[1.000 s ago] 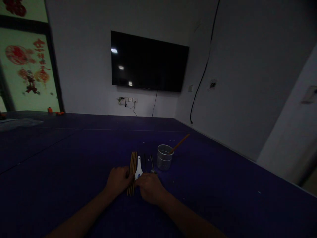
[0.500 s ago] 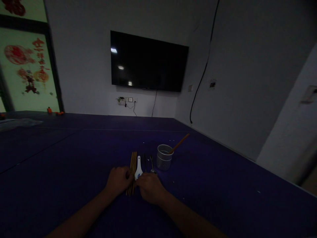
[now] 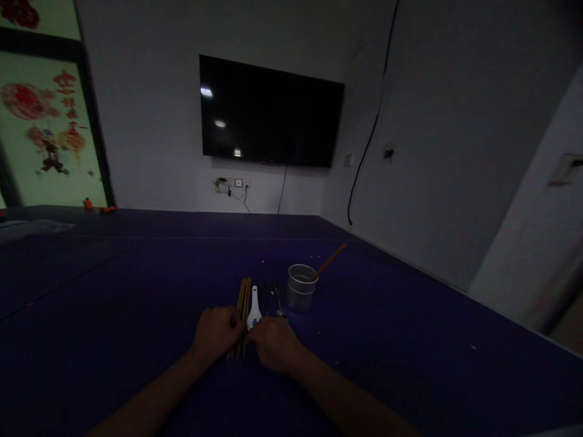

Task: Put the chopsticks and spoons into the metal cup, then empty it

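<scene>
Several brown chopsticks (image 3: 246, 291) lie side by side on the dark blue-purple tabletop, their near ends a little fanned out. My left hand (image 3: 217, 332) is closed at their left side, thumb and fingertips on them. From the right, my right hand (image 3: 276, 345) has its curled fingertips against the rightmost chopstick, just below a white spoon (image 3: 255, 308) with a blue mark on its bowl. Beyond that hand lie a thin dark utensil (image 3: 266, 296) and a metal utensil (image 3: 279, 296), their near parts partly hidden, so I cannot tell their kinds.
A grey metal cup (image 3: 300, 298) stands right of the utensils, with a wooden stick (image 3: 332, 260) leaning out of it. Small white specks dot the table (image 3: 410, 364). Orange items (image 3: 107, 209) and clear plastic (image 3: 40, 227) lie far left. A television (image 3: 273, 112) hangs on the wall.
The near ends of the chopsticks have spread slightly apart, the leftmost one shifting left. Both hands stay almost in place. The view has turned slightly.
</scene>
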Available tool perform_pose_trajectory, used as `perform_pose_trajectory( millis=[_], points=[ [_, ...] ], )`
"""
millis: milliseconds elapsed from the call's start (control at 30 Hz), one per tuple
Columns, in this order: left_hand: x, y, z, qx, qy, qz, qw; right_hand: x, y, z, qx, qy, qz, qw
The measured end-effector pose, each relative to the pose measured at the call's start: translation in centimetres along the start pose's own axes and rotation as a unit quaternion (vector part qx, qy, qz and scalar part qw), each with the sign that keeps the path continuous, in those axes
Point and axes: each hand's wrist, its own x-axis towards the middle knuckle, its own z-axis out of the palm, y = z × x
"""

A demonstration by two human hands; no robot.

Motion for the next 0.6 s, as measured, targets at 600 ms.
perform_pose_trajectory(
  millis=[600],
  points=[
    [0.1,-0.5,0.1,0.015,-0.012,0.035,0.999,0.1,-0.6,-0.9,0.004,-0.026,-0.005,1.0]
  ],
)
